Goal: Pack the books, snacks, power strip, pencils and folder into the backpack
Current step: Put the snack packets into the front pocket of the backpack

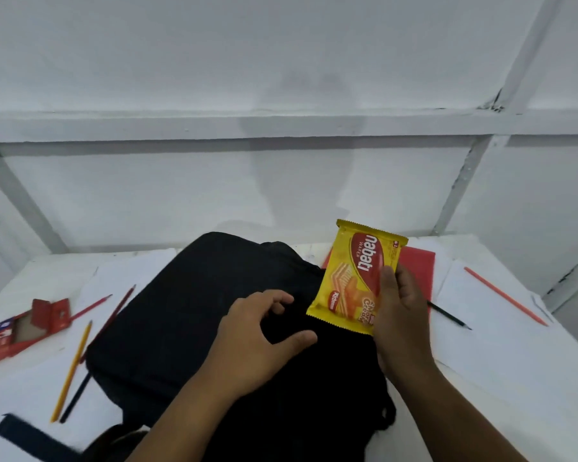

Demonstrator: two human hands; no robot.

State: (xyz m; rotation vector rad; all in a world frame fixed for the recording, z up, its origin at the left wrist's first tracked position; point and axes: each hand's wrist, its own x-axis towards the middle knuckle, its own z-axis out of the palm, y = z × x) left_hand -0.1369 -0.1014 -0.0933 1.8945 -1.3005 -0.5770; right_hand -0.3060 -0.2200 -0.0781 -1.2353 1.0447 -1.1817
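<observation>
Yellow foil catches the eye first: a wafer snack packet (359, 278) is held upright in the right hand (399, 315), thumb across its front and the other fingers behind its right edge, so the pinch leaves the lower end free to go in first. It hangs just above the top of the black backpack (181, 315), which lies flat on the white desk (501, 355) with its top end toward the person.

The left hand (257, 335) rests on the dark fabric near the packet's lower corner, fingers curled and thumb spread. It looks placed to find or pull apart the opening, though the black cloth hides any zip and I cannot tell whether the fingers actually pinch anything.

Judging by this, the snack is about to go in, and the left hand needs to hold the mouth wide so the crinkly packet does not snag.

Much is still out. A red folder (417, 261) lies flat behind the packet, partly under the bag's right side. Pencils are scattered: a red pencil (506, 296) and a dark pencil (451, 315) on the right, a yellow pencil (71, 371) with others on the left, beside an open red pencil box (24, 328) they likely belong to. A dark strap (31, 438) trails over the desk at the near left. Books and a power strip are not in sight.
</observation>
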